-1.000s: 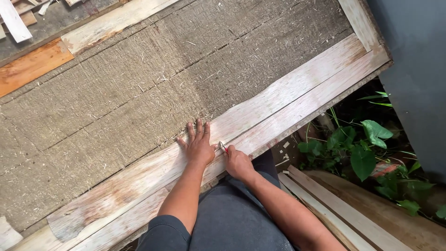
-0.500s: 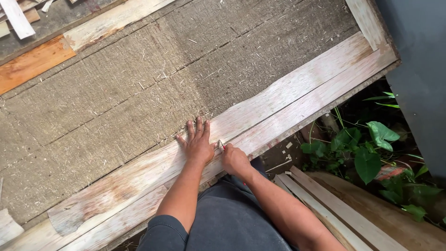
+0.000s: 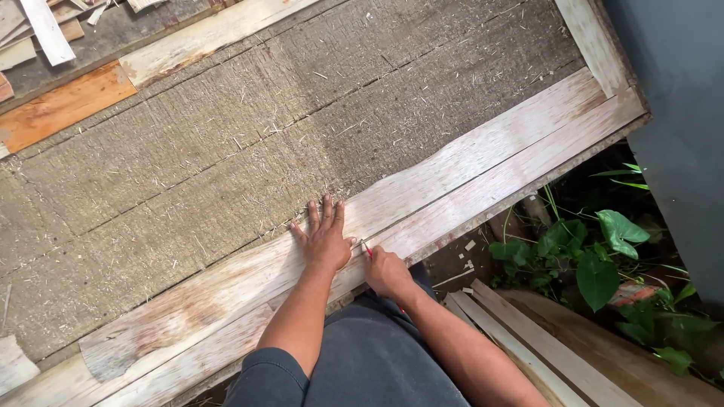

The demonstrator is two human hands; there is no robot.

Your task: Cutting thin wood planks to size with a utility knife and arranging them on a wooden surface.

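The left hand (image 3: 326,240) lies flat, palm down and fingers spread, on the pale wooden strip (image 3: 467,162) that runs diagonally along the near edge of the coarse grey-brown fibre panel (image 3: 226,151); it grips nothing and only presses on the wood. The right hand (image 3: 386,271) sits just beside it, closed narrowly around a thin red-tipped tool (image 3: 367,249), probably a pencil or small blade, whose tip touches the seam between that strip and a second pale strip (image 3: 520,177) lying parallel at the panel's outer edge. Both forearms extend from a dark grey shirt (image 3: 362,362) at the bottom of the view. An orange-brown board (image 3: 64,105) and loose offcuts (image 3: 45,30) lie at the far left side of the panel. Green leafy plants (image 3: 596,256) grow below the panel's edge on the right, near a stack of pale planks (image 3: 543,354).
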